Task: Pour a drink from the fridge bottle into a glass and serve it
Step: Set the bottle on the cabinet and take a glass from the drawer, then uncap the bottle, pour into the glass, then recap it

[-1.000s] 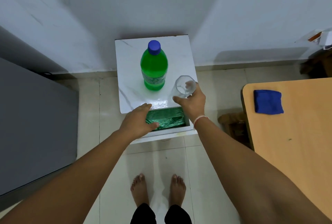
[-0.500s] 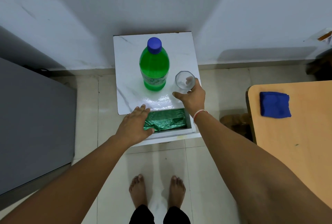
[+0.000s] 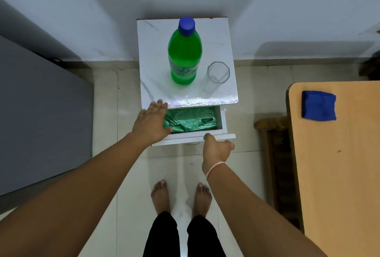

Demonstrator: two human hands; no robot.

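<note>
A green bottle [image 3: 184,57] with a blue cap stands upright on the white marble-patterned cabinet top [image 3: 156,55]. An empty clear glass [image 3: 216,77] stands just right of it, untouched. Below the top, the drawer [image 3: 223,122] is pulled out, with crumpled green plastic [image 3: 190,119] inside. My left hand [image 3: 151,122] lies flat with fingers spread over the drawer's left end, holding nothing. My right hand [image 3: 216,149] is at the drawer's front panel, thumb on its top edge and fingers curled under it.
A grey fridge [image 3: 41,112] stands at the left. At the right is a wooden table [image 3: 339,164] with a folded blue cloth [image 3: 318,106], and a dark wooden chair [image 3: 273,143] beside it. My bare feet [image 3: 181,197] are on the tiled floor.
My right hand has let go of the glass, which now stands on the cabinet top, and dropped to the drawer front. My left hand has barely moved.
</note>
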